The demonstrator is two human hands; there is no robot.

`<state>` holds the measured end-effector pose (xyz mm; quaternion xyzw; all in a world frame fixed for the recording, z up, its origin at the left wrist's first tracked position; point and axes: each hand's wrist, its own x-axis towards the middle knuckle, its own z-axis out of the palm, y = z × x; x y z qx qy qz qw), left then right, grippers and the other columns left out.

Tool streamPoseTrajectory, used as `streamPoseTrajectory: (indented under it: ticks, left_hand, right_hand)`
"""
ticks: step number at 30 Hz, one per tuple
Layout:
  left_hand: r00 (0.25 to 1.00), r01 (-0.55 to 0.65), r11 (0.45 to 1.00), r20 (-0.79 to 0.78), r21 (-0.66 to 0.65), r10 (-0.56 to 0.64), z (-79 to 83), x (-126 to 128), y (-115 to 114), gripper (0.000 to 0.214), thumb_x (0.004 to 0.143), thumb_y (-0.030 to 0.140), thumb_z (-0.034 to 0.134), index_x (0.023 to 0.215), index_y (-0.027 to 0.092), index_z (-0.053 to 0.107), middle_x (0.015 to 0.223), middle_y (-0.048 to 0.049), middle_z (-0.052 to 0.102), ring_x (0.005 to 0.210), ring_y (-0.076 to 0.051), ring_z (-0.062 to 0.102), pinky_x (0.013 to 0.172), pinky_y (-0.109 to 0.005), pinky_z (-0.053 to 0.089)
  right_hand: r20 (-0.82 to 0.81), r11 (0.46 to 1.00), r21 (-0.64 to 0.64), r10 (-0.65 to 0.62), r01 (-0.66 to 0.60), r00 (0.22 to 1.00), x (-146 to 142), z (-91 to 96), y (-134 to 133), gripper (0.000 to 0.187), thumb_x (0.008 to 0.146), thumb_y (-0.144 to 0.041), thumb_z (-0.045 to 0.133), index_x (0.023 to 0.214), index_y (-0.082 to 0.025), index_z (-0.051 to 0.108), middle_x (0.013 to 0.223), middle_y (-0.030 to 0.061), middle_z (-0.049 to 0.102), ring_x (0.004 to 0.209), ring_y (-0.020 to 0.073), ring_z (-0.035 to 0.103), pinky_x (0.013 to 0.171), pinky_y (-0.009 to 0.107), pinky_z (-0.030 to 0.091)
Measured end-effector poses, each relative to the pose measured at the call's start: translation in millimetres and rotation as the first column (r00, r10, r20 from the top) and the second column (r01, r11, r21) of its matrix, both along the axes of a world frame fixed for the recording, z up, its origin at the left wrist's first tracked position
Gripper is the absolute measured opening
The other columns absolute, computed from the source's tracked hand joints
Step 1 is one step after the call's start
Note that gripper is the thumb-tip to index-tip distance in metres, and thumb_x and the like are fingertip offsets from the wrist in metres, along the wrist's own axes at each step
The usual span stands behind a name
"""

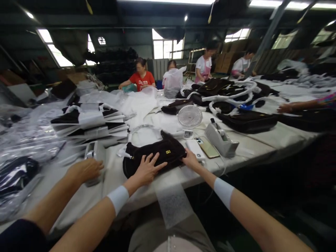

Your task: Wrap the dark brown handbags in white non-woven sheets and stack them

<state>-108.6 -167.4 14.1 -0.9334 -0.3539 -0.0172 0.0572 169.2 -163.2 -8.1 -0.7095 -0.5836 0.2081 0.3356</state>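
A black handbag [157,148] with a small gold emblem lies on the pale-covered table in front of me. My left hand [147,170] rests on its front, fingers spread over the fabric. At the bag's right end, my right hand [190,159] pinches the lower corner, its fingertips partly hidden. Whitish wrapping surrounds the strap behind the bag. Just right of my right hand are a white device [194,148] and a phone [207,147]. A thin white sheet [172,203] hangs over the table edge below the bag.
A co-worker's hand [88,169] reaches in at left by a tape dispenser [94,152]. Another tape dispenser [222,140] stands right, near a white fan [190,116]. Stacked wrapped bags [91,122] lie left; black bags [246,120] crowd the right. Several people work across the table.
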Motion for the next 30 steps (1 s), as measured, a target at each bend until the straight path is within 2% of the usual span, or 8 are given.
streamPoseTrajectory:
  ticks: [5, 8, 11, 15, 18, 22, 26, 30]
  left_hand:
    - [0.999, 0.028, 0.999, -0.03, -0.023, -0.029, 10.0, -3, 0, 0.078, 0.088, 0.022, 0.056, 0.147, 0.055, 0.017, 0.162, -0.0074, 0.013, 0.138, -0.045, 0.029, 0.102, -0.071, 0.029]
    - [1.0, 0.015, 1.0, 0.004, 0.007, -0.015, 5.2, -2, -6, 0.08, 0.087, 0.017, 0.055, 0.147, 0.055, 0.016, 0.164, -0.0062, 0.005, 0.142, -0.045, 0.021, 0.106, -0.069, 0.025]
    - [0.999, 0.007, 0.999, 0.051, 0.033, -0.009, -5.2, 0, -12, 0.079, 0.087, 0.018, 0.057, 0.146, 0.054, 0.019, 0.163, -0.0072, 0.003, 0.144, -0.045, 0.016, 0.108, -0.07, 0.021]
    - [0.992, -0.002, 0.999, 0.128, 0.044, -0.003, -7.4, 2, -15, 0.065, 0.09, 0.029, 0.058, 0.144, 0.05, 0.031, 0.162, -0.0064, 0.012, 0.145, -0.043, 0.014, 0.109, -0.07, 0.017]
    - [0.981, -0.013, 1.0, 0.191, -0.023, 0.017, 11.1, 8, -13, 0.047, 0.091, 0.049, 0.054, 0.137, 0.042, 0.046, 0.158, -0.008, 0.026, 0.141, -0.039, 0.026, 0.109, -0.066, 0.025]
    - [0.975, -0.008, 0.999, 0.223, 0.031, 0.001, 26.5, 21, -4, 0.043, 0.097, 0.048, 0.044, 0.139, 0.036, 0.045, 0.156, -0.0088, 0.031, 0.139, -0.032, 0.033, 0.11, -0.058, 0.03]
    - [0.981, -0.003, 0.979, 0.191, 0.203, -0.037, -6.5, 26, -1, 0.061, 0.093, 0.05, 0.052, 0.148, 0.043, 0.028, 0.162, -0.0089, 0.018, 0.144, -0.041, 0.021, 0.11, -0.066, 0.023]
    - [0.975, -0.053, 0.946, 0.22, 0.319, -0.02, -33.9, 24, -1, 0.076, 0.09, 0.05, 0.056, 0.152, 0.044, 0.012, 0.161, -0.0126, 0.018, 0.143, -0.041, 0.026, 0.109, -0.064, 0.026]
  right_hand:
    - [0.181, 0.988, 0.142, 0.041, -0.067, 0.983, -1, 25.8, -22, 0.06, 0.075, -0.011, 0.056, 0.135, -0.013, 0.051, 0.103, 0.0124, 0.068, 0.095, 0.0259, 0.063, 0.088, 0.038, 0.048]
    - [0.419, 0.847, 0.428, 0.123, -0.315, 0.9, -12, 53.5, -25, 0.052, 0.083, -0.009, 0.047, 0.134, -0.015, 0.054, 0.119, 0.0156, 0.062, 0.11, 0.0266, 0.058, 0.098, 0.042, 0.044]
    - [0.537, 0.722, 0.482, 0.204, -0.497, 0.818, -34, 67.0, -14, 0.04, 0.092, -0.022, 0.048, 0.131, -0.018, 0.059, 0.132, 0.015, 0.057, 0.122, 0.027, 0.052, 0.105, 0.045, 0.04]
    - [0.582, 0.769, 0.268, 0.351, -0.581, 0.734, -59, 42.3, 5, 0.044, 0.095, -0.032, 0.049, 0.137, -0.023, 0.055, 0.146, 0.011, 0.05, 0.136, 0.0299, 0.041, 0.113, 0.052, 0.026]
    - [0.58, 0.798, 0.177, 0.388, -0.576, 0.716, -60, 15.8, 14, 0.045, 0.097, -0.032, 0.045, 0.141, -0.025, 0.051, 0.148, 0.0094, 0.048, 0.14, 0.0286, 0.037, 0.114, 0.054, 0.024]
    - [0.607, 0.782, 0.146, 0.413, -0.606, 0.679, -54, 3.9, 17, 0.047, 0.095, -0.029, 0.046, 0.141, -0.023, 0.051, 0.149, 0.0111, 0.046, 0.14, 0.0292, 0.038, 0.113, 0.055, 0.026]
    - [0.568, 0.777, 0.157, 0.434, -0.61, 0.699, -49, 5.4, 13, 0.047, 0.094, -0.025, 0.045, 0.141, -0.022, 0.051, 0.148, 0.0114, 0.047, 0.139, 0.0281, 0.04, 0.114, 0.055, 0.027]
    - [0.314, 0.806, 0.119, 0.523, -0.579, 0.792, -35, 25.5, 27, 0.042, 0.094, -0.028, 0.042, 0.132, -0.025, 0.06, 0.132, 0.008, 0.063, 0.125, 0.024, 0.056, 0.11, 0.047, 0.037]
